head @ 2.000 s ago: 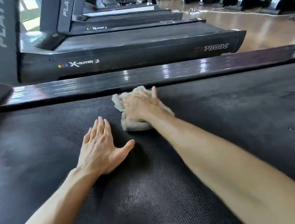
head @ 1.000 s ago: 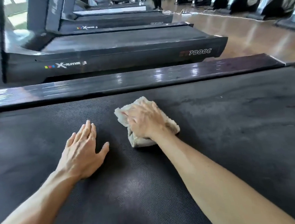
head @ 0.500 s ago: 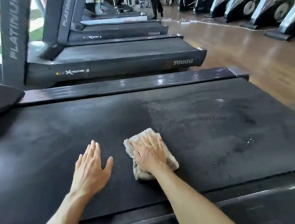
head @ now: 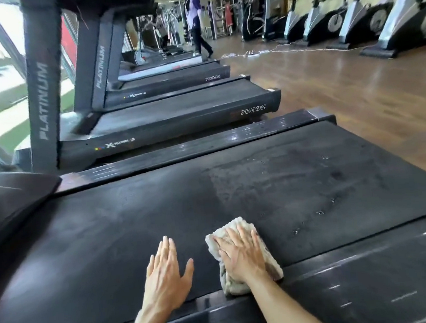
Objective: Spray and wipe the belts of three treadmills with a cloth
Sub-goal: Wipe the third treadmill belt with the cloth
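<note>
The cloth (head: 243, 259) lies bunched at the belt's (head: 159, 212) near edge, under the right hand (head: 240, 255) — fingers spread, palm flat on it. It looks soft, light and limp; best pressed from above. The left hand (head: 166, 273) rests spread on the belt just beside it.

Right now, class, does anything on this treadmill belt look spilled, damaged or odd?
Yes: droplets and a dull, blotchy patch mark the belt to the right of the cloth, unlike the even surface to the left. No damage is visible.
</note>
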Demonstrator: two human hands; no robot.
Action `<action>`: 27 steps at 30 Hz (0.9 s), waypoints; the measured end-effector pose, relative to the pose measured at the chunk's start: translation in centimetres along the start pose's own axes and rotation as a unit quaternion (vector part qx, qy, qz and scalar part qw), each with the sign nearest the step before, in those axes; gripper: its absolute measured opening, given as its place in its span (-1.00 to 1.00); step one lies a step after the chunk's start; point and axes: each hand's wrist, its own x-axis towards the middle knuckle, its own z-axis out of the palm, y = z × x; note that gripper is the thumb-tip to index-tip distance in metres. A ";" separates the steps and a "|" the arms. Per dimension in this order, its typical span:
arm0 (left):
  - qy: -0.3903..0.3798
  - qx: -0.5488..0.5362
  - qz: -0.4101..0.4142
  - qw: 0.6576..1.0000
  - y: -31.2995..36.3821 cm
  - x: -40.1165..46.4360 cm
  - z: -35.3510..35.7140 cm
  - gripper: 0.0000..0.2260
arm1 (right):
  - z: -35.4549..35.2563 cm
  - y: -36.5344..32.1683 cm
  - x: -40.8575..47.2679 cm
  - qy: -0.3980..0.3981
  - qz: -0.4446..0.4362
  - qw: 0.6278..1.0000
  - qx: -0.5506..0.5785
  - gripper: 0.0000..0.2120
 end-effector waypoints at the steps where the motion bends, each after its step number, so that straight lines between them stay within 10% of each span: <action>1: -0.007 -0.001 0.000 1.000 0.2 0.0 0.4 -0.30 | 0.0 0.6 -0.3 0.003 0.001 1.000 -0.002 -0.55; 16: 0.003 0.042 0.033 0.999 -1.3 10.1 10.3 -0.16 | 1.9 6.8 3.0 0.138 0.047 0.989 -0.033 -0.58; 27: 0.016 0.031 0.048 0.998 -1.8 10.5 11.1 -0.18 | 0.6 10.2 1.2 0.052 -0.005 0.998 -0.023 -0.48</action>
